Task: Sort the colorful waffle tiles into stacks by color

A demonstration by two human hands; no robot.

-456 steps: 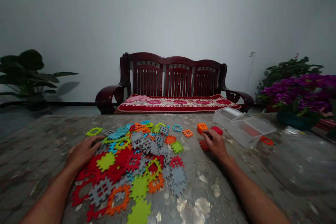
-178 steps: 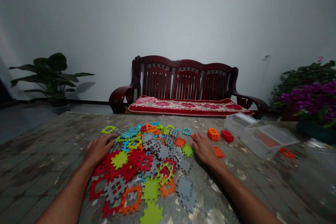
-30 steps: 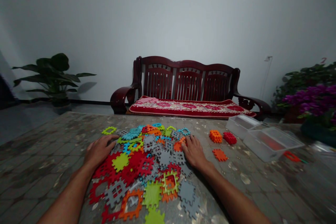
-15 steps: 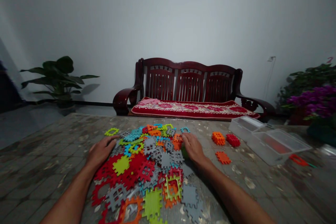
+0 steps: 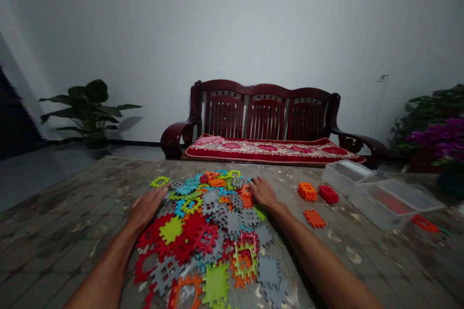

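Observation:
A heap of flat, notched plastic building pieces in red, grey, green, blue and orange lies between my hands. Its left side is touched by my left hand, palm down with the fingers stretched forward. A lime-green frame piece lies just beyond those fingertips. Along the heap's far right edge rests my right hand, fingers extended beside an orange piece and partly over a small blue piece. Nearer to me are a lime-green square and a grey square. I see nothing gripped in either hand.
On the stone-patterned table, right of the heap, sit an orange stack, a red stack and a single orange piece. Clear plastic boxes stand farther right. A wooden bench is behind the table.
My right hand has reached slightly forward over the small blue piece, which showed uncovered before. My left hand has slid forward along the heap's edge. The whole view has shifted a little.

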